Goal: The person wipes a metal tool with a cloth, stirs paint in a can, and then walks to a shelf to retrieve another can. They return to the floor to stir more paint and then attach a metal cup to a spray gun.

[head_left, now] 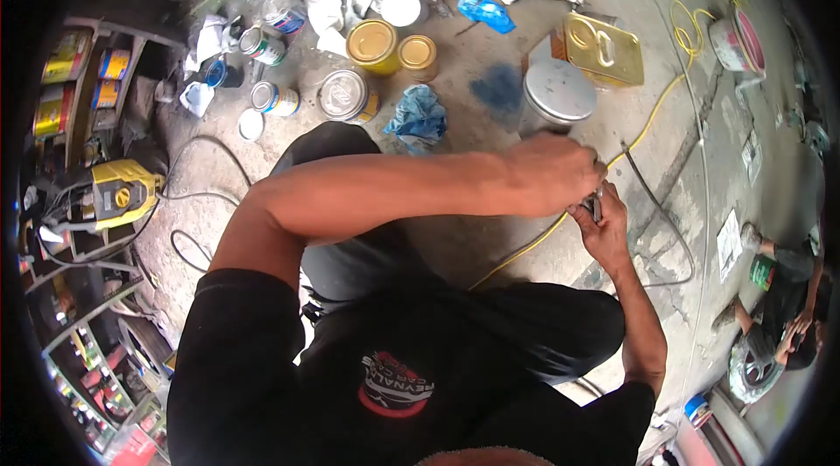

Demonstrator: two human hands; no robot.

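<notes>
My left hand (553, 175) reaches across my body, its fingers curled with the knuckles up. It meets my right hand (605, 225), and both close on a small dark metal part (593, 206). I cannot tell exactly what that part is, since the fingers cover most of it. Just beyond my left hand stands a tall can with a grey lid (560, 90). A gold rectangular tin (604, 50) with a handle on top lies behind that can. Below the hands, a yellow hose (652, 120) runs along the concrete floor.
Several paint cans stand ahead, among them a yellow can (372, 44) and a silver-lidded can (344, 97). A crumpled blue cloth (416, 119) lies near my knee. On the left are a yellow machine (121, 195) and shelves (87, 90). Another person (792, 291) sits at the far right.
</notes>
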